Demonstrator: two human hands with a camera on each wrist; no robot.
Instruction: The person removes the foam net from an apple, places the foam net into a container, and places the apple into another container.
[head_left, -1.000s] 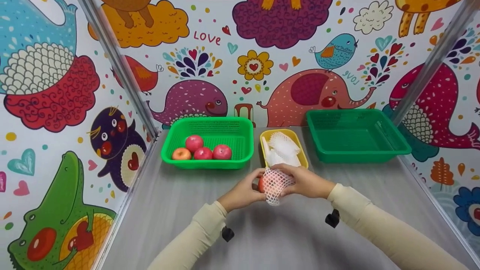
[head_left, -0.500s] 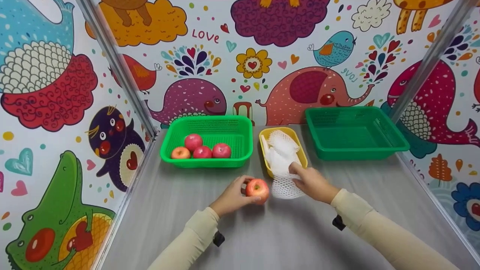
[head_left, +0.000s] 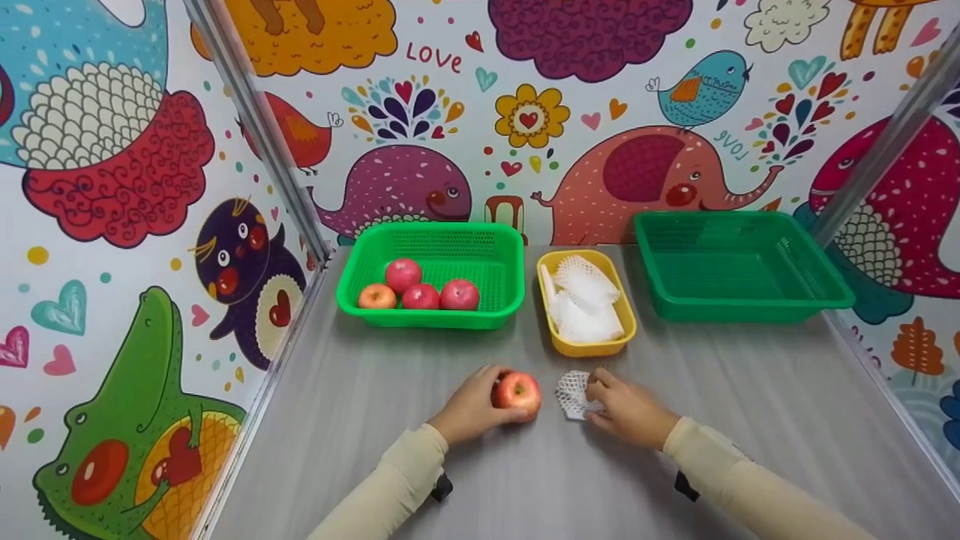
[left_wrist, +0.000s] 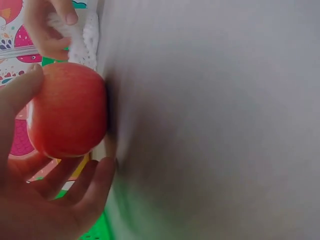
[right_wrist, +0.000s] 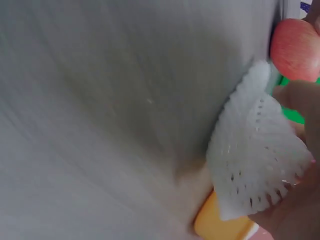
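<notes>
A red apple [head_left: 517,397] sits at the table's middle, its stem end up. My left hand [head_left: 478,405] holds it from the left, thumb on one side and fingers curled on the other, as the left wrist view shows. Just right of the apple, my right hand [head_left: 631,409] pinches a white foam net sleeve [right_wrist: 255,150], low over the table. The net's open end faces the apple, with a small gap between them. In the right wrist view, the hand's fingers are partly cut off by the frame edge.
A bright green basket [head_left: 431,320] with several apples [head_left: 421,297] stands at the back left. Behind the hands is a yellow tray [head_left: 592,349] of white foam nets [head_left: 589,300]. A darker green basket [head_left: 754,309] stands at the back right. Patterned walls [head_left: 525,172] enclose the table.
A second ago both hands held the apple with the net over it. The net came off to the right in my right hand; the left kept the apple and the net moved down toward the table.
</notes>
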